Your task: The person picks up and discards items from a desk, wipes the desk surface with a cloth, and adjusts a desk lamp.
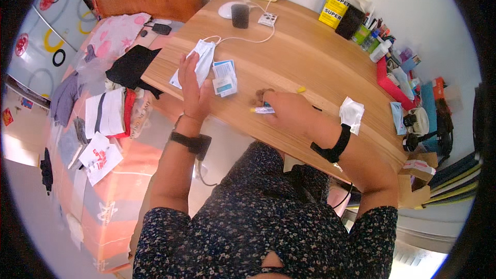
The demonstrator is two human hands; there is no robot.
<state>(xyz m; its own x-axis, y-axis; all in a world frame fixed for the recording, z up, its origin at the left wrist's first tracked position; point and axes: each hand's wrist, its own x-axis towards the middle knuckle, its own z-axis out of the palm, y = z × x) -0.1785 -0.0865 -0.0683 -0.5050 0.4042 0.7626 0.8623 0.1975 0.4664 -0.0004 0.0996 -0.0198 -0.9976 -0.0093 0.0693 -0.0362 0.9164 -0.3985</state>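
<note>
My right hand [279,106] is low over the front part of the wooden table [289,41], its fingers curled around a small whitish tube [262,110] with a yellow end. Beside those fingers is something brown [262,96], too small to make out. A little yellow piece [301,89] lies just past the hand. My left hand [195,83] is raised at the table's left edge with fingers stretched out, holding nothing. Close to it are a white face mask [202,62] and some small blue-and-white packets [225,80].
A crumpled white packet [352,112] lies right of my right forearm. Bottles, a pink tray [388,85] and a yellow box [335,8] line the wall. A white cable [263,39] curves across the far table. To the left, the bed [134,175] holds folded clothes.
</note>
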